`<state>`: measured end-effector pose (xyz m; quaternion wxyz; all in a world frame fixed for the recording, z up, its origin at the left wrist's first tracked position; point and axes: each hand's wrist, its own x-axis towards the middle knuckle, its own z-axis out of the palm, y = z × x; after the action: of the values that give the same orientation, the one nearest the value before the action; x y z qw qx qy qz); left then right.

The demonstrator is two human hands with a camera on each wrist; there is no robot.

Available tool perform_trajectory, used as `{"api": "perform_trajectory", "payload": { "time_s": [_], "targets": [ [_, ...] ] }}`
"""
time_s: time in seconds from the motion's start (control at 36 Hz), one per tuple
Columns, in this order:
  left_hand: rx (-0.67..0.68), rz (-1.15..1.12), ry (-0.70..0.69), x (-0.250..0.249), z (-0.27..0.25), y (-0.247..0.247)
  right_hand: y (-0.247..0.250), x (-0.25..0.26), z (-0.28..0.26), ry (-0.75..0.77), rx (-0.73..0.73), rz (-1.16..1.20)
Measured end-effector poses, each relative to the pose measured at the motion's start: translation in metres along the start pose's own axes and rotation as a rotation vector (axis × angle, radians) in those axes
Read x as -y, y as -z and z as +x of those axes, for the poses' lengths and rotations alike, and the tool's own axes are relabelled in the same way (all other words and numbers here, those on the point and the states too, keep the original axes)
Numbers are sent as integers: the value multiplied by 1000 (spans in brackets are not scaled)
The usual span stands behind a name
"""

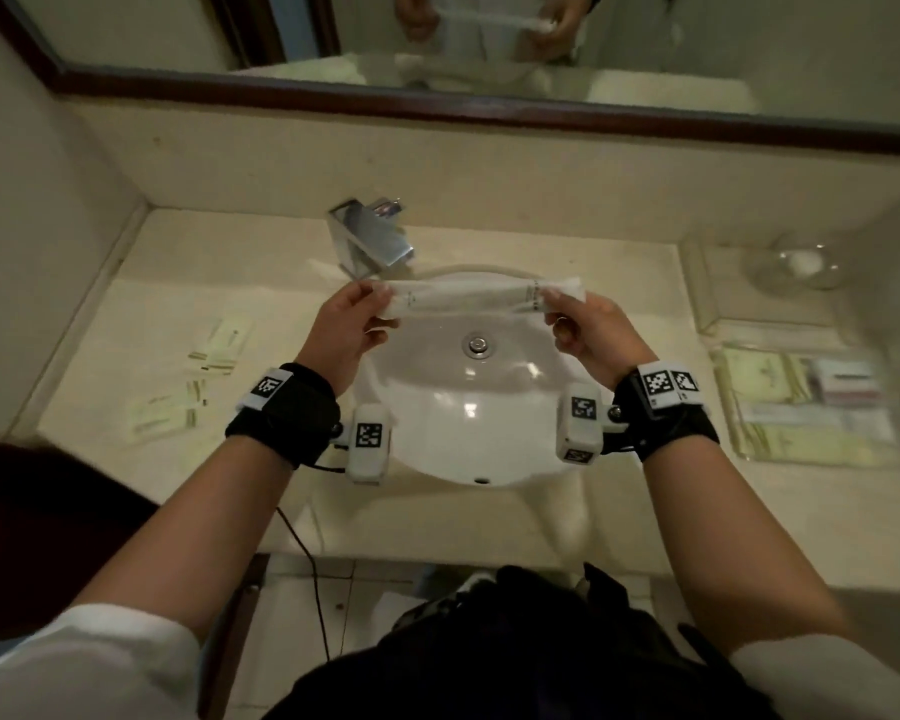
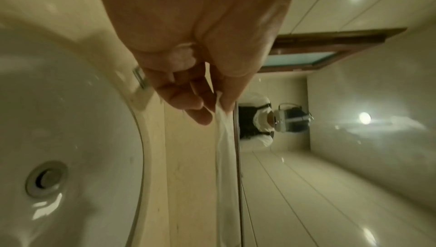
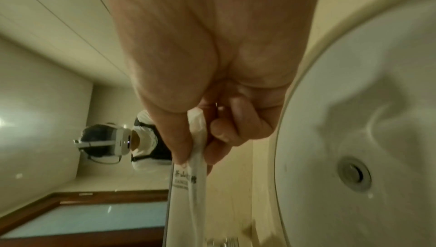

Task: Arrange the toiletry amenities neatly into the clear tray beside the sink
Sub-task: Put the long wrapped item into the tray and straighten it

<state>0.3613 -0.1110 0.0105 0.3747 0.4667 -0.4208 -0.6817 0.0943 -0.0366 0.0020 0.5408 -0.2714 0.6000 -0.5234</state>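
Note:
A long white wrapped packet (image 1: 468, 298) stretches level above the sink (image 1: 468, 407). My left hand (image 1: 370, 309) pinches its left end and my right hand (image 1: 562, 311) pinches its right end. In the left wrist view the packet (image 2: 224, 148) runs away from the pinching left hand (image 2: 217, 105). The right wrist view shows printed text on the packet (image 3: 186, 182) just beyond my right hand (image 3: 195, 150). The clear tray (image 1: 744, 449) lies on the counter right of the sink and holds several flat sachets (image 1: 811, 407). More sachets (image 1: 214, 350) lie loose on the counter left of the sink.
A chrome tap (image 1: 375, 236) stands behind the basin. A glass dish with a white lump (image 1: 796, 265) sits at the back right, beyond the tray. A mirror (image 1: 437, 39) runs along the back wall. The counter meets a wall on the left.

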Motion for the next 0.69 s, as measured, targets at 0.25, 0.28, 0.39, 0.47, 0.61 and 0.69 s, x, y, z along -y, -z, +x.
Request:
{"api": "perform_trajectory", "payload": {
  "time_s": [0.25, 0.28, 0.39, 0.47, 0.61, 0.69],
  "targets": [
    [107, 98, 24, 25, 10, -108, 97, -6, -37, 25, -268, 80],
    [112, 113, 25, 29, 10, -119, 107, -7, -42, 28, -290, 88],
    [124, 126, 36, 47, 5, -164, 147, -9, -57, 32, -353, 122],
    [132, 125, 71, 65, 0, -202, 180, -10, -66, 14, -392, 155],
    [120, 152, 144, 101, -5, -259, 240, -13, -78, -23, -471, 155],
    [114, 153, 172, 119, -8, -292, 277, -18, -80, -49, -494, 124]
  ]
}}
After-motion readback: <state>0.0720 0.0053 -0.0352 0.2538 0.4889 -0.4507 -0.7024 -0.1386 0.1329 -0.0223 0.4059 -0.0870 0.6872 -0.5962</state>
